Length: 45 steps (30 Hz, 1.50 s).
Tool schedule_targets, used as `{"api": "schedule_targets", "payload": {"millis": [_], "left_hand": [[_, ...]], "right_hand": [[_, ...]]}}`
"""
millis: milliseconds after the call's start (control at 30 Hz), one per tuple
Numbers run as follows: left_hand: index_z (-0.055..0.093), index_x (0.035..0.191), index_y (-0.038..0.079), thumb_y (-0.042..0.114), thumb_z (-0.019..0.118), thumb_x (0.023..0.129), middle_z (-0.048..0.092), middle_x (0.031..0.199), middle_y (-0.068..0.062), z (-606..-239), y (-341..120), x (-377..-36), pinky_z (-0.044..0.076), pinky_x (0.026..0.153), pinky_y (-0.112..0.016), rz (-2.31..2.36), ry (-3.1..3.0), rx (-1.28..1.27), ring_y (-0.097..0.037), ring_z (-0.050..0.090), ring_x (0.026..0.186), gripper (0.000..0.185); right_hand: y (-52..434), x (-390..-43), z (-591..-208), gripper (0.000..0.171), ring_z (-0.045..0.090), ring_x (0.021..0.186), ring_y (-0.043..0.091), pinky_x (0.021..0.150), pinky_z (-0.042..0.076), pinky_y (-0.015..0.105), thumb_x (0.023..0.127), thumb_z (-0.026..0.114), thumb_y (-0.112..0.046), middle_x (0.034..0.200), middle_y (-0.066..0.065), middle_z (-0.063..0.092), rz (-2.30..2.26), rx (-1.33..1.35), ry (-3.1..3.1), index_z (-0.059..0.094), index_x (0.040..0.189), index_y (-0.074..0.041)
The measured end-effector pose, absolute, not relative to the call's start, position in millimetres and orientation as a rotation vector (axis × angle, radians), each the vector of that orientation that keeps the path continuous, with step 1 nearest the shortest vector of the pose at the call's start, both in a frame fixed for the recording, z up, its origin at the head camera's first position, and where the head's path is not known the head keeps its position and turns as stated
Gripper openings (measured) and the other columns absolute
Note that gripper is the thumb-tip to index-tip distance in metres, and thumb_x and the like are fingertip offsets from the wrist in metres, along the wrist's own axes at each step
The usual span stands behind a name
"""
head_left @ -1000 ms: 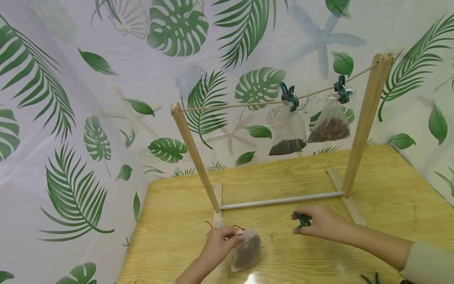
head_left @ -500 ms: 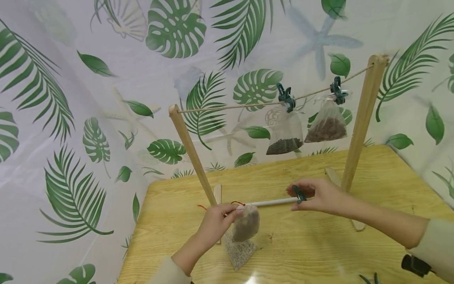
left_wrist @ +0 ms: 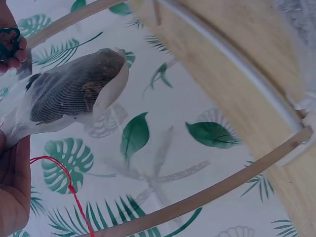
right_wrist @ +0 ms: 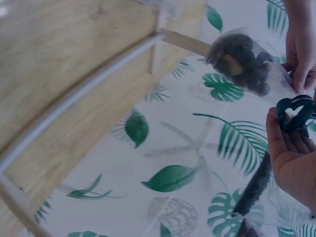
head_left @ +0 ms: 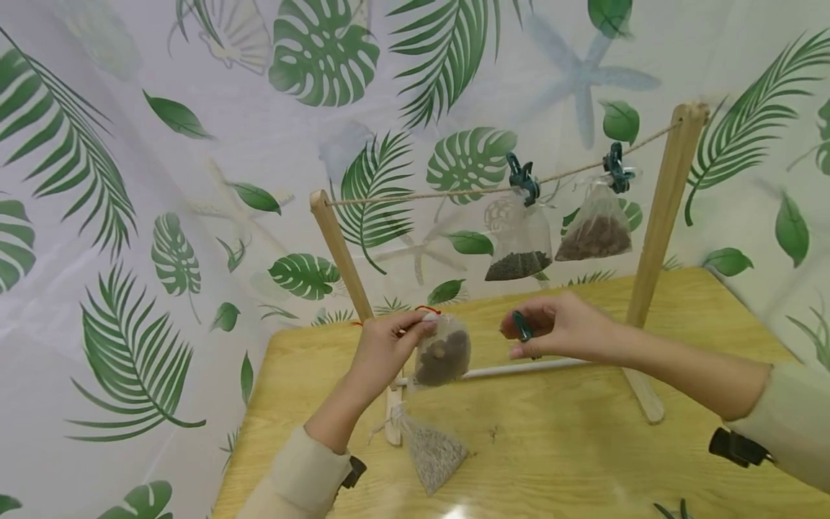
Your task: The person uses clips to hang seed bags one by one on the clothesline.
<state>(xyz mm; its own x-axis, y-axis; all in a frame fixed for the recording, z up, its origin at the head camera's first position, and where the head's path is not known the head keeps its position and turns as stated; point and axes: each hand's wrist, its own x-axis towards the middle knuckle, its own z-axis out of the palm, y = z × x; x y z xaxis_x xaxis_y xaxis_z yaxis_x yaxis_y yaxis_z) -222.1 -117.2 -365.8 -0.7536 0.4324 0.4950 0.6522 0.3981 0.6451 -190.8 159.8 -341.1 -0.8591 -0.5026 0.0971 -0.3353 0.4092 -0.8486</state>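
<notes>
Mid-hanging step, I judge: left hand pinches the neck of a sheer mesh pouch of brown bits above the counter's back-left corner, right hand pinches a dark green plastic clip alongside; next needs lifting both to the twine line.

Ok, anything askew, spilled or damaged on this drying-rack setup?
Nothing spilled or damaged. The wooden rack looks splayed, probably lens distortion. One pouch lies flat on the table while two hang clipped to the string. Left hand holds another pouch; right hand pinches a clip.
</notes>
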Motion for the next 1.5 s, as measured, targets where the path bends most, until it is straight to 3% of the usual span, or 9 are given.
{"api": "schedule_targets", "payload": {"millis": [133,267,600,967,1200,1500], "left_hand": [[0.074,0.099,0.004,0.012,0.065,0.089,0.072,0.08,-0.008,-352.4,-113.7,-230.4,0.049,0.055,-0.02,-1.364,-2.41,-0.875,-0.015,0.065,0.064,0.016],[0.074,0.098,0.007,0.017,0.064,0.091,0.072,0.081,-0.006,-343.9,-109.8,-236.4,0.051,0.058,-0.022,-1.375,-2.452,-0.851,-0.01,0.064,0.066,0.016],[0.073,0.095,0.009,0.021,0.061,0.093,0.067,0.077,-0.001,-322.8,-101.7,-242.2,0.048,0.058,-0.023,-1.201,-2.46,-0.931,-0.006,0.057,0.062,0.017],[0.073,0.097,0.002,0.013,0.069,0.087,0.072,0.085,-0.007,-295.8,-83.6,-261.8,0.053,0.066,-0.024,-1.109,-2.277,-0.995,-0.014,0.066,0.075,0.015],[0.073,0.097,0.002,0.014,0.066,0.089,0.072,0.086,-0.008,-284.0,-74.8,-272.4,0.05,0.064,-0.023,-1.112,-2.203,-0.975,-0.015,0.067,0.076,0.016],[0.073,0.099,0.002,0.015,0.065,0.09,0.073,0.09,-0.009,-275.2,-66.6,-278.3,0.052,0.068,-0.025,-1.135,-2.18,-0.926,-0.017,0.068,0.078,0.017]], "right_hand": [[148.6,-198.3,-324.2,0.031,0.068,0.088,0.01,0.074,0.055,0.024,0.08,0.076,-0.017,0.099,0.011,0.071,-1.507,-0.771,2.506,0.067,0.104,0.001],[138.7,-207.6,-307.4,0.028,0.069,0.089,0.016,0.074,0.055,0.025,0.079,0.076,-0.011,0.099,0.011,0.07,-1.537,-0.833,2.525,0.066,0.103,0.0],[130.0,-221.7,-264.8,0.029,0.066,0.102,0.021,0.081,0.054,0.029,0.084,0.073,-0.014,0.108,0.011,0.068,-1.554,-0.914,2.477,0.063,0.108,-0.002],[122.2,-227.7,-226.2,0.029,0.066,0.096,0.015,0.079,0.054,0.03,0.085,0.072,-0.014,0.107,0.008,0.069,-1.696,-0.827,2.491,0.065,0.11,-0.001],[114.1,-235.3,-211.2,0.019,0.064,0.097,0.019,0.085,0.05,0.032,0.085,0.071,-0.012,0.104,0.001,0.071,-1.991,-0.662,2.355,0.07,0.101,-0.002],[108.6,-249.5,-191.0,0.008,0.062,0.103,0.015,0.1,0.043,0.04,0.085,0.072,-0.015,0.099,-0.006,0.072,-2.156,-0.529,2.285,0.073,0.091,-0.01]]}}
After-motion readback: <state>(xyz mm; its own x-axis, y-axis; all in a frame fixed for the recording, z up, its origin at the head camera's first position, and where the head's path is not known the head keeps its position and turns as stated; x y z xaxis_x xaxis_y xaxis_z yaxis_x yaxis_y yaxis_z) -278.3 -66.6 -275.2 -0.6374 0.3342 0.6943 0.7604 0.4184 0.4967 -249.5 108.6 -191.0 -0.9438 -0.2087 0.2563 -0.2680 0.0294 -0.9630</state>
